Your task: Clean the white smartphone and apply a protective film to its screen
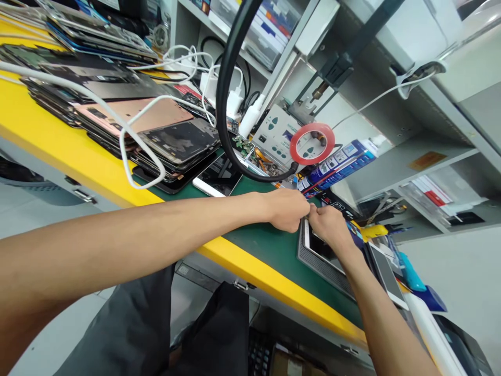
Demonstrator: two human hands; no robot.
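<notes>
Both hands meet over the green mat, near the top edge of a white-framed tablet that lies on a grey perforated pad. My left hand is closed, its knuckles up, and what it grips is hidden. Touching or almost touching it, my right hand is closed too, thumb and fingers pinched together; anything between them is too small to make out. Just behind the hands are a blue spray can and a roll of red tape.
Stacks of phone and tablet parts fill the left of the bench, with a white cable looping over them. A white phone lies beside a black flexible tube. Shelves stand behind; another tablet is at the right.
</notes>
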